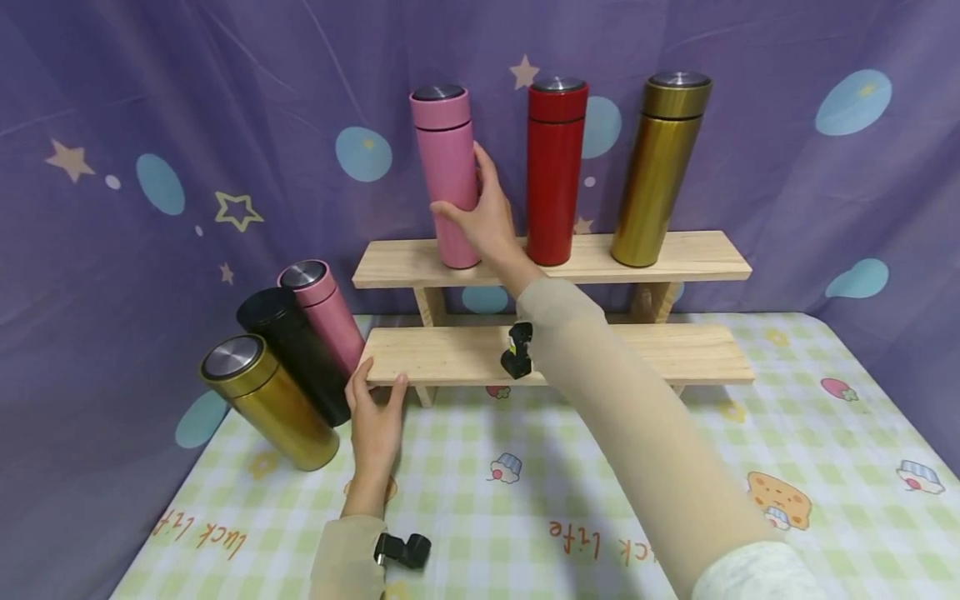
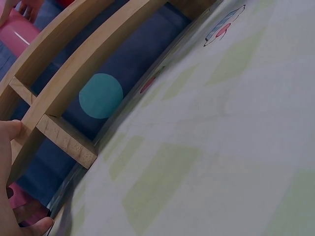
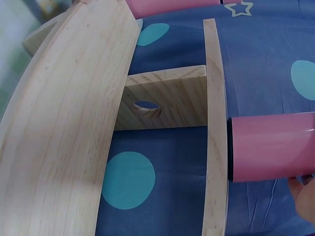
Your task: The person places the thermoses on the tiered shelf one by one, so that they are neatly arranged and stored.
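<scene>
My right hand (image 1: 487, 212) grips a tall pink thermos bottle (image 1: 442, 150), its thumb in front and its fingers along the right side. The bottle stands upright at the left part of the upper board (image 1: 592, 250) of a two-step wooden shelf. In the right wrist view the pink bottle (image 3: 270, 147) has its dark base at the board, with fingertips at its side. My left hand (image 1: 375, 425) holds the left front corner of the lower board (image 1: 442, 350), thumb at the front edge. In the left wrist view, the left hand (image 2: 7, 162) shows only partly, with some fingers below the board.
A red bottle (image 1: 555, 175) and a gold bottle (image 1: 660, 175) stand on the upper board. Left of the shelf, a shorter pink bottle (image 1: 330, 312), a black bottle (image 1: 300, 350) and a gold bottle (image 1: 277, 408) stand on the checked tablecloth (image 1: 465, 517). A purple curtain (image 1: 262, 100) hangs behind.
</scene>
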### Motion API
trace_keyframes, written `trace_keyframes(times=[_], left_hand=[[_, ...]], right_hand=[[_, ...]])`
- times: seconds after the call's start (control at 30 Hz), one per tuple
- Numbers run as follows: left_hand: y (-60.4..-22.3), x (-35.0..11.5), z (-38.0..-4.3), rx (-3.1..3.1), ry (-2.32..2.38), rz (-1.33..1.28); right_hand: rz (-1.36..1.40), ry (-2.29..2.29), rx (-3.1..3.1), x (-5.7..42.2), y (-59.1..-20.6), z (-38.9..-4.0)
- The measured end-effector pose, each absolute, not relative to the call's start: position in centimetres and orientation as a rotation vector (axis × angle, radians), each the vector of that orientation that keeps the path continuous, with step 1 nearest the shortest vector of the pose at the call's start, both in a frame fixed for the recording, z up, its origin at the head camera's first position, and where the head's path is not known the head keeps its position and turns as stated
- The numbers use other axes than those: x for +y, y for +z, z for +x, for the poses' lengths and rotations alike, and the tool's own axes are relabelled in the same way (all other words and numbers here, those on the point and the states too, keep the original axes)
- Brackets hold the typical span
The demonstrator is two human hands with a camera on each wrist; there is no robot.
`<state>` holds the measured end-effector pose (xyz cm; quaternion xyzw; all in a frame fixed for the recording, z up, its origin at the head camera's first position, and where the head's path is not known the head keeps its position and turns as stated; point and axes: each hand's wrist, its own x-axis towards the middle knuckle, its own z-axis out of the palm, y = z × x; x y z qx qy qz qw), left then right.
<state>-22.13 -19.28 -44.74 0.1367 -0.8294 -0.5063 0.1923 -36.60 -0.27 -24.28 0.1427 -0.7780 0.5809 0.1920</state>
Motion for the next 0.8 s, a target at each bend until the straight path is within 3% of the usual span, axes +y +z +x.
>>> trace_keyframes(times=[0.4, 0.8], left_hand=[[-44.7, -19.2, -22.1, -2.318, -1.418, 0.378], [-44.5, -19.2, -22.1, -2.328, -1.434, 0.392]], right_hand=[[0.518, 1.791, -2.122, 1.4, -24.8, -35.7], [0.612, 1.915, -2.013, 2.8, -25.9, -31.9]])
